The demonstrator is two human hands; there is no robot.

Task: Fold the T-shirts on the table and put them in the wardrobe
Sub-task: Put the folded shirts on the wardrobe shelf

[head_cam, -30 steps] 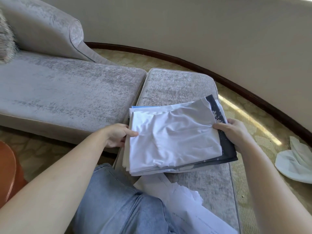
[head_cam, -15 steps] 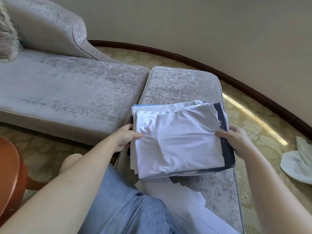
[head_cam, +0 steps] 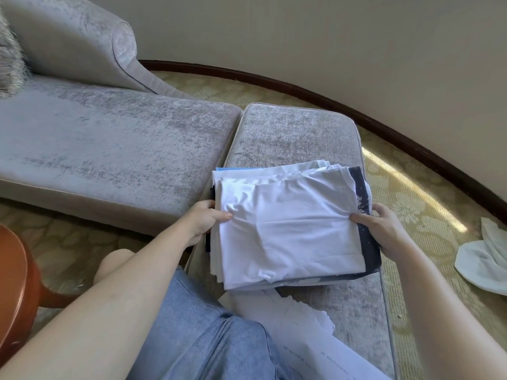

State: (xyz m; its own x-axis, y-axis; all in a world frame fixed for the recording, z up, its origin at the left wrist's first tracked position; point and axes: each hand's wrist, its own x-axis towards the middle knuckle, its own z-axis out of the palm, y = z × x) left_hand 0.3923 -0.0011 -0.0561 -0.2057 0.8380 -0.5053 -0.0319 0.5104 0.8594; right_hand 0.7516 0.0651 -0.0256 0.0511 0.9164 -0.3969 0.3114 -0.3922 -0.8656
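Though rumpled, tee stack (head_cam: 290, 231), white over navy, in L hand (head_cam: 201, 223) & R hand (head_cam: 384, 229) pinch

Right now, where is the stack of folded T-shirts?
Head view, centre-right: the stack of folded T-shirts is over the grey ottoman, gripped at its sides by the left hand and right hand.

No legible text, label, brand, number or sign found. Faint printed lines noted on white paper sheets (head_cam: 301, 325) at lower centre of frame, lying on grey cushion (head_cam: 288, 133); characters too small and blurred to read. White speckled print noted on dark T-shirt (head_cam: 360, 179) at right edge of folded stack (head_cam: 288, 229), centre right of frame; pattern only, no letters made out.
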